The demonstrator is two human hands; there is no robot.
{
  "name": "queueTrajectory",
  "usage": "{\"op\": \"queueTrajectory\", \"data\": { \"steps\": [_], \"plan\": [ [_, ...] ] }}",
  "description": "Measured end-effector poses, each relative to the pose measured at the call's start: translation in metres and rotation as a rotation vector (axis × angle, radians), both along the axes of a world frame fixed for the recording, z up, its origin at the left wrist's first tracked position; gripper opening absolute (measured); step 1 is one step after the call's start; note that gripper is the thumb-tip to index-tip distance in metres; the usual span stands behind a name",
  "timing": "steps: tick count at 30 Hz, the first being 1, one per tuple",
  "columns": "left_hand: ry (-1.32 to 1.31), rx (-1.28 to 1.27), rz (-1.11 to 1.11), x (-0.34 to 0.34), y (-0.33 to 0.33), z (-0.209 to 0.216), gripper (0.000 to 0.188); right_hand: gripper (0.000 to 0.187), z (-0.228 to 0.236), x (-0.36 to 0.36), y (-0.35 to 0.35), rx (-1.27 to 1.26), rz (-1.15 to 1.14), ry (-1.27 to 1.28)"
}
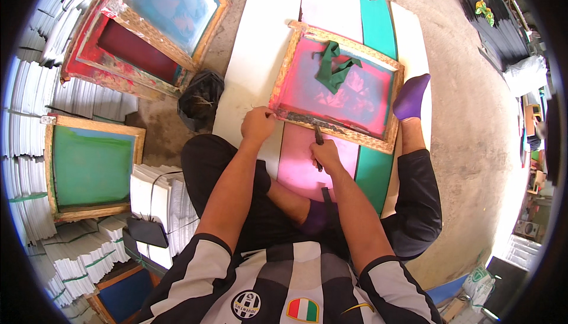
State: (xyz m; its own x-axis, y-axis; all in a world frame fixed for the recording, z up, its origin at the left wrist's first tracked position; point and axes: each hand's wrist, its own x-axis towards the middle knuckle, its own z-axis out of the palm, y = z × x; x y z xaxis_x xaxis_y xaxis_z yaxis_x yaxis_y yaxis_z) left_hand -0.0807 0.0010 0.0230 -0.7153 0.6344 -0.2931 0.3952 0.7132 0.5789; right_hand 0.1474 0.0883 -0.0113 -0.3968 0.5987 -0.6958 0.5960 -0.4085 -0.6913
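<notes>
A wooden screen-printing frame [393, 102] with pink-stained mesh lies flat in front of me, with pale leaf-like shapes in the mesh. A folded dark green cloth strip [335, 74] rests on it. My left hand [258, 125] is closed at the frame's near left corner, fingertips at the wood. In my closed right hand [329, 155] is a slim dark hand tool [319, 139], its tip against the frame's near rail; its exact kind is hard to make out. That near rail is dark and stained. A dark strip-like thing [326, 195] lies nearer my lap.
White, pink and green boards [251, 40] lie beneath the frame. My purple-socked foot [411, 98] is by its right side. More framed screens [94, 167] stand at left, beside bundled white stacks [29, 111]. A black plastic bag [201, 96] sits on the concrete floor [467, 146].
</notes>
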Motion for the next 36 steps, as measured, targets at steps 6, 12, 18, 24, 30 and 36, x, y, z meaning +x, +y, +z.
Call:
{"op": "queueTrajectory", "data": {
  "steps": [6, 12, 18, 24, 30, 36],
  "plan": [
    [0.144, -0.238, 0.226, -0.028, -0.009, 0.010, 0.028, 0.019, -0.006, 0.016, -0.005, -0.114, -0.054, 0.133],
    [0.068, -0.219, 0.223, -0.030, -0.013, 0.013, 0.031, 0.018, 0.011, -0.003, -0.029, -0.151, 0.030, 0.176],
    [-0.285, 0.353, -0.253, -0.002, -0.013, -0.024, 0.033, 0.018, 0.020, -0.027, -0.042, -0.211, 0.056, 0.249],
    [-0.425, 0.398, -0.343, 0.020, -0.009, -0.028, 0.022, 0.017, 0.035, -0.037, -0.039, -0.304, 0.085, 0.238],
    [-0.310, 0.455, -0.288, 0.015, -0.008, -0.040, 0.023, 0.036, 0.053, -0.034, -0.038, -0.492, 0.084, 0.324],
    [-0.080, 0.197, 0.122, -0.009, -0.009, -0.031, 0.031, 0.041, 0.037, -0.010, -0.018, -0.519, -0.092, 0.246]
  ]
}}
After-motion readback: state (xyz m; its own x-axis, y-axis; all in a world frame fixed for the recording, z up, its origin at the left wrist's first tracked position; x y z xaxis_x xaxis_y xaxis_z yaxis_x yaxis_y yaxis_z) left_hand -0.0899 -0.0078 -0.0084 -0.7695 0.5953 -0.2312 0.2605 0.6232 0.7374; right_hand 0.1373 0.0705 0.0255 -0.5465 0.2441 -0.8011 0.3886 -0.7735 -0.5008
